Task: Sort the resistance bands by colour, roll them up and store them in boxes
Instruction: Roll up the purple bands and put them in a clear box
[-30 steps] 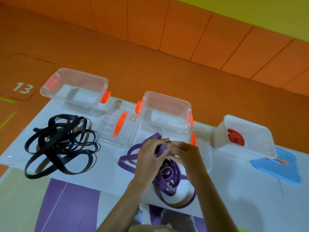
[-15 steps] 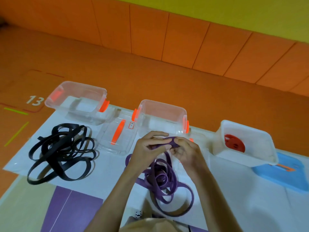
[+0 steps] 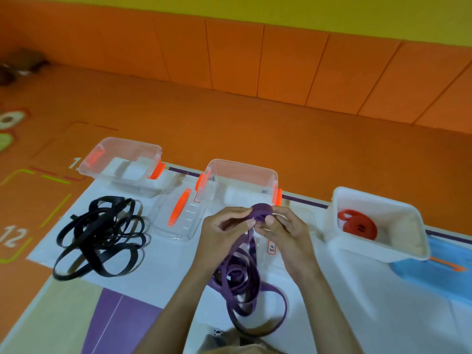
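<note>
Both hands hold a small purple roll (image 3: 261, 212) of resistance band above the sheet. My left hand (image 3: 224, 231) pinches its left side and my right hand (image 3: 283, 229) grips its right side. The loose rest of the purple band (image 3: 245, 282) hangs down and lies in loops in front of me. A tangle of black bands (image 3: 102, 236) lies at the left. Behind my hands stands a clear box (image 3: 240, 169) with orange latches. A second clear box (image 3: 122, 149) stands at the far left. A white box (image 3: 383, 251) at the right holds a rolled red band (image 3: 360, 224).
A clear lid with an orange handle (image 3: 178, 215) lies between the two clear boxes. Another clear lid with a label (image 3: 272, 247) lies under my right hand. A blue lid (image 3: 439, 274) lies by the white box. The white sheet (image 3: 357, 315) covers an orange floor mat.
The roll between my fingers has grown from a pinched end into a small coil. My hands have risen a little from the loose loops. The camera has tilted, shifting the scene lower.
</note>
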Motion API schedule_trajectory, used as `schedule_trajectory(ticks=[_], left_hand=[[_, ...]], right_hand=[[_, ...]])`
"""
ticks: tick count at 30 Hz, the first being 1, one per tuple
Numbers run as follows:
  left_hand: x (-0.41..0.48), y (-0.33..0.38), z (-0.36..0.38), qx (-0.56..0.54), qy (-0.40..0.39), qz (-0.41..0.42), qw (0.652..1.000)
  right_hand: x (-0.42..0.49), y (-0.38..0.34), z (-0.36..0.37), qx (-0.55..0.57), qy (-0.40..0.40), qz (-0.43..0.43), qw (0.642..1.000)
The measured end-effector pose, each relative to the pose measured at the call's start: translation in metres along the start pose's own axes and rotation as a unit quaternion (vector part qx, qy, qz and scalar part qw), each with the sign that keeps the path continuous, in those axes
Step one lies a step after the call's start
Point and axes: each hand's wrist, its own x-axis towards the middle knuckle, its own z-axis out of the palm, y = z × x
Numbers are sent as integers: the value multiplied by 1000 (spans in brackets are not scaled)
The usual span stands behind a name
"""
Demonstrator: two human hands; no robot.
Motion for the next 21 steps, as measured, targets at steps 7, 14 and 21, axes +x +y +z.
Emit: schedule_trajectory(ticks=[7,14,21], left_hand=[[-14,8,6,33,-13,32,999],[-30,7,1,142,-29,44,988],[-29,4,-21,144,-31,61,987]], right_hand=[[-8,-9,-14,-77,-96,6,992],[-12,-9,-15,-256,-71,-10,964],[-14,-6,3,-132,-100,52,985]])
